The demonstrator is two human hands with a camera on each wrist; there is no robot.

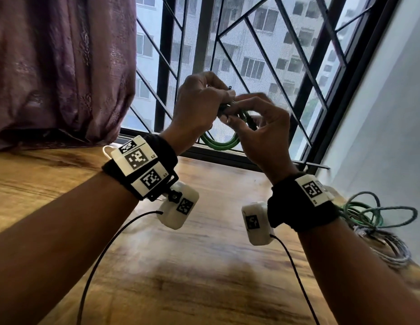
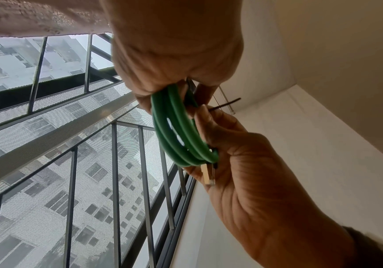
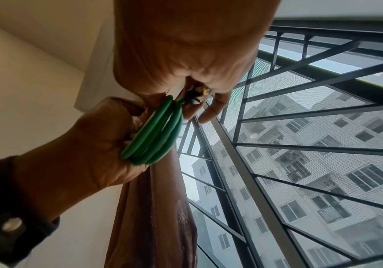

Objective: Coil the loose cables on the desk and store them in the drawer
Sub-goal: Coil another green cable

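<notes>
Left hand (image 1: 195, 106) and right hand (image 1: 263, 130) both gripping coiled green cable (image 2: 179, 132), wrist-marker writing unreadable

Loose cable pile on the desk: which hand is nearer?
Right. The right hand is raised over that side; the left hand is farther left. Both hold the green coil, neither touches the pile.

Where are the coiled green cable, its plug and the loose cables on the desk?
coiled green cable (image 2: 174, 134), left wrist view, on the middle of its loops.
plug (image 2: 207, 175), left wrist view, on its clear end.
loose cables (image 1: 368, 214), head view, on the green tangle.
</notes>
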